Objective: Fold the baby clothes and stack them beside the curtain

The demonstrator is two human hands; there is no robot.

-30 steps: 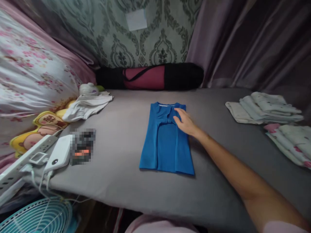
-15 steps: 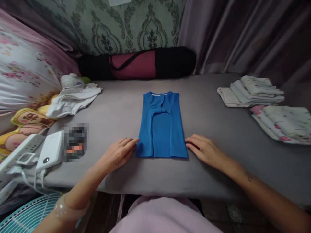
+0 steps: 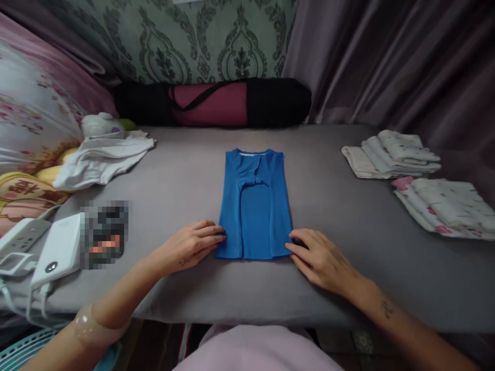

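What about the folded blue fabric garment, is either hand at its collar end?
No, the left hand and right hand both touch the blue garment near its lower corners.

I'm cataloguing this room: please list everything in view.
Garment: 1, blue, centre
Sheet: 1, grey, under garment
Folded stacks: 2, whitish patterned, right
Long bag: 1, black and crimson, back
Crumpled cloth: 1, whitish, left
Plush toy: 1, whitish, behind crumpled cloth
Cartoon plush: count unclear, yellow and pink, left edge
Power strip: 1, white, left
Adapter: 1, white, by power strip
Flat device: 1, white, left
Pixelated item: 1, dark with orange, left
Cables: several, white, left
Fan: 1, turquoise, bottom left
Floral fabric: 1, white-pink, upper left
Curtain: 1, mauve, upper right
Wall: 1, green-grey, back
Clothing: 1, pale pink, bottom
Bracelet: 1, clear, lower left
Left hand, right hand: 2, bare, touching garment's sides
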